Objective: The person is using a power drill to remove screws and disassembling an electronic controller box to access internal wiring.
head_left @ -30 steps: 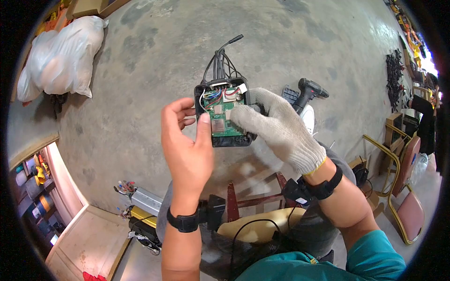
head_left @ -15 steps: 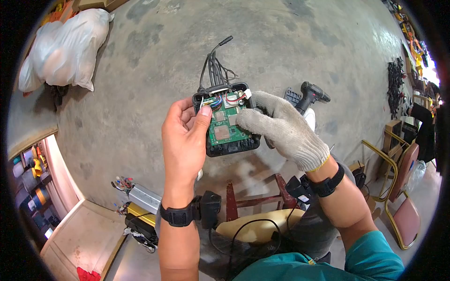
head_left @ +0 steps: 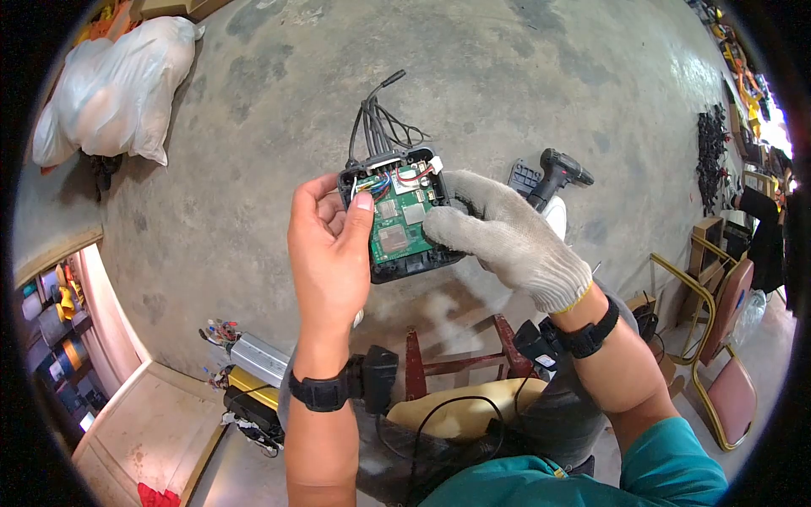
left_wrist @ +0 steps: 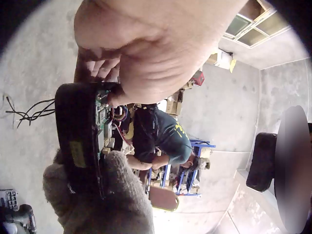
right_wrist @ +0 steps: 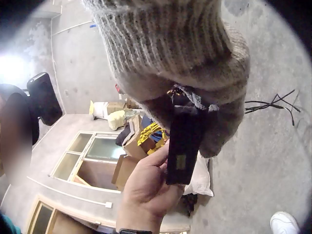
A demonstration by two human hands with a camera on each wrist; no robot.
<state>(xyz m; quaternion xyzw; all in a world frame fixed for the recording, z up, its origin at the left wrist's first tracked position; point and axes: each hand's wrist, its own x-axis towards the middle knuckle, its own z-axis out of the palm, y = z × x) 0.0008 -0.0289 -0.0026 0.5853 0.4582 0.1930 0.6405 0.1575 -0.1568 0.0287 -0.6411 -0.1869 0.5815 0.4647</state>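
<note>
A black open case [head_left: 411, 269] with a green circuit board [head_left: 393, 241] inside is held up in front of the person. Black cables [head_left: 377, 127] come out of its far end, and thin coloured wires lie over the board's upper part. My bare left hand [head_left: 329, 262] grips the left side, thumb on the board's edge. The gloved right hand [head_left: 515, 237] grips the right side, its thumb over the board. In the left wrist view the case [left_wrist: 78, 131] is seen edge-on; the right wrist view shows its dark outside [right_wrist: 184, 146].
A cordless drill [head_left: 561, 173] lies on the floor beyond the right hand, beside a black tray-like part [head_left: 525, 176]. White bag [head_left: 127, 93] at upper left, chairs [head_left: 732, 397] at right, silver and yellow devices [head_left: 258, 359] at lower left, red-legged stool [head_left: 414, 363] below.
Both hands have shifted the case slightly down and left over the last second. The left thumb has moved up the board's edge, and the cables lean more to the left.
</note>
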